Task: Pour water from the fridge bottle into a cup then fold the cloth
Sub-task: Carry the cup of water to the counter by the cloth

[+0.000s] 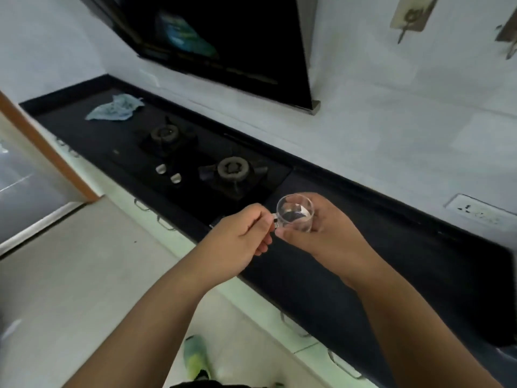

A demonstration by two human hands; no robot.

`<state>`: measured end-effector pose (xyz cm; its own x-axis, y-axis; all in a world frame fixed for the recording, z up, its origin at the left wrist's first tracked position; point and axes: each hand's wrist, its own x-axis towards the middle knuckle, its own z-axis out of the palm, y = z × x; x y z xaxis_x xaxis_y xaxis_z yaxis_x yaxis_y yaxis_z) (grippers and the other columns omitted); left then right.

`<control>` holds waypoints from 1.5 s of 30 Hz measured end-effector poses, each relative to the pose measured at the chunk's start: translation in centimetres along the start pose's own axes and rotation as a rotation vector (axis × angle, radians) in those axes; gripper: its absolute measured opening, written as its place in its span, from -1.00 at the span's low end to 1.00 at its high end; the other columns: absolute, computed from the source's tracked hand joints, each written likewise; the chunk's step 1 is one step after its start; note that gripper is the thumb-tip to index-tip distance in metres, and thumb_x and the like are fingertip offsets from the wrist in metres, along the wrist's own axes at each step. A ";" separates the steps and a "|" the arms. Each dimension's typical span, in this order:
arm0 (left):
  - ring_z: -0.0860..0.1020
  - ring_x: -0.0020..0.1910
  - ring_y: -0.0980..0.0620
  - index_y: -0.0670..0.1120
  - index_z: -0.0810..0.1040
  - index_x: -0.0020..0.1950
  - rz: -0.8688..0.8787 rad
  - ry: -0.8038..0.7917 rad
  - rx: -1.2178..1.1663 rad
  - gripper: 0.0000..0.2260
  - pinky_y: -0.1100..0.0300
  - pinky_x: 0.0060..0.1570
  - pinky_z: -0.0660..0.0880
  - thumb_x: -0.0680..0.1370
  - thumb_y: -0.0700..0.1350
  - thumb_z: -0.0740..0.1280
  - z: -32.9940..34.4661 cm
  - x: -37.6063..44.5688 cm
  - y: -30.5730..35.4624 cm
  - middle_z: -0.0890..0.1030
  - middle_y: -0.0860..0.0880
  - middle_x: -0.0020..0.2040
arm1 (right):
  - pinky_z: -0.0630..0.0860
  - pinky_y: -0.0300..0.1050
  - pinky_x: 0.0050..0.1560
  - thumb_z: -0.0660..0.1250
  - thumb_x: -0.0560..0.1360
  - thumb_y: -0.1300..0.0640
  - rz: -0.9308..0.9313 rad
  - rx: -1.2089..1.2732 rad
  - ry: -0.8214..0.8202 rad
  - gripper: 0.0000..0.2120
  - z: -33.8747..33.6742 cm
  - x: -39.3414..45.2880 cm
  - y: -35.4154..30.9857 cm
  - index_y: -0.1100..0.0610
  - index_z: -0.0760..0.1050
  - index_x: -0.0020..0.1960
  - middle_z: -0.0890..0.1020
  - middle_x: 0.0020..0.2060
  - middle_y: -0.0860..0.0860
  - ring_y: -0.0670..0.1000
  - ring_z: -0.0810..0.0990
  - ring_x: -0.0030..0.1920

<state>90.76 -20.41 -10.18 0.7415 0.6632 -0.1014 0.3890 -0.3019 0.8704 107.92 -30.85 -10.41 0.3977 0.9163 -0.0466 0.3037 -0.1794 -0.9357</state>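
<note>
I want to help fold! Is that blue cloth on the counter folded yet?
Not folded. The light blue cloth lies crumpled in a loose heap on the black counter, with uneven edges.

I saw a clear glass cup at centre frame, a pale blue cloth with a faint darker pattern at upper left on the black countertop, a black range hood above, and white wall tiles.
</note>
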 end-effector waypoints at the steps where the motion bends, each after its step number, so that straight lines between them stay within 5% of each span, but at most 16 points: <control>1: 0.65 -0.14 0.17 0.07 0.57 -0.01 -0.012 0.036 0.002 -0.77 0.22 -0.05 0.61 0.74 0.02 0.16 -0.8 -0.9 -0.5 0.67 0.08 -0.13 | 0.67 0.02 0.16 0.63 0.41 0.02 -0.015 0.002 -0.029 -0.59 1.0 0.2 -0.5 -0.20 0.57 0.17 0.71 0.06 -0.15 -0.13 0.71 0.05; 6: 0.64 -0.13 0.19 0.09 0.56 -0.01 -0.070 0.200 -0.001 -0.76 0.36 -0.12 0.53 0.74 0.04 0.14 -5.1 -5.6 -3.3 0.66 0.12 -0.13 | 0.67 0.04 0.18 0.63 0.41 0.02 -0.057 -0.013 -0.180 -0.55 7.1 1.5 -3.2 -0.21 0.56 0.22 0.71 0.08 -0.16 -0.12 0.71 0.08; 16: 0.66 -0.14 0.16 0.11 0.55 -0.03 -0.225 0.444 -0.032 -0.77 0.16 -0.01 0.60 0.73 0.09 0.16 -18.0 -14.7 -11.2 0.69 0.10 -0.13 | 0.66 0.08 0.21 0.64 0.41 0.05 -0.086 -0.009 -0.453 -0.50 24.4 4.7 -9.7 -0.22 0.54 0.25 0.69 0.15 -0.15 -0.09 0.71 0.13; 20: 0.65 -0.15 0.18 0.08 0.55 -0.03 -0.267 0.485 -0.026 -0.76 0.24 -0.07 0.56 0.74 0.06 0.15 -23.5 -17.7 -15.2 0.68 0.12 -0.14 | 0.61 -0.15 0.00 0.63 0.43 0.06 -0.091 -0.030 -0.503 -0.52 31.7 5.7 -12.3 -0.23 0.53 0.24 0.71 0.09 -0.16 -0.19 0.71 0.02; 27: 0.65 -0.15 0.16 0.07 0.55 -0.01 -0.282 0.511 -0.014 -0.75 0.15 -0.01 0.61 0.74 0.07 0.14 -32.3 -20.5 -20.4 0.68 0.13 -0.15 | 0.65 0.03 0.22 0.64 0.41 0.06 -0.088 -0.024 -0.526 -0.51 41.9 8.2 -15.8 -0.27 0.54 0.22 0.70 0.10 -0.23 -0.14 0.70 0.12; 37: 0.64 -0.16 0.16 0.09 0.53 -0.01 -0.360 0.571 0.002 -0.75 0.18 -0.03 0.61 0.74 0.08 0.12 -42.8 -16.2 -27.0 0.68 0.10 -0.16 | 0.64 0.11 0.25 0.60 0.43 0.22 -0.076 0.020 -0.627 -0.46 51.8 18.5 -18.6 -0.21 0.54 0.26 0.69 0.15 -0.20 -0.08 0.70 0.16; 45: 0.65 -0.15 0.17 0.11 0.53 -0.02 -0.462 0.649 0.018 -0.76 -0.02 0.05 0.64 0.74 0.07 0.12 -51.7 -8.8 -31.3 0.68 0.10 -0.15 | 0.68 -0.10 0.17 0.60 0.44 0.12 -0.167 -0.095 -0.759 -0.48 58.7 31.8 -21.2 -0.22 0.51 0.30 0.67 0.13 -0.25 -0.18 0.69 0.11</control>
<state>43.75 18.60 -11.58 0.0387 0.9887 -0.1446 0.5926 0.0939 0.8000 63.30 23.15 -12.59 -0.3502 0.9217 -0.1669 0.3942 -0.0165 -0.9189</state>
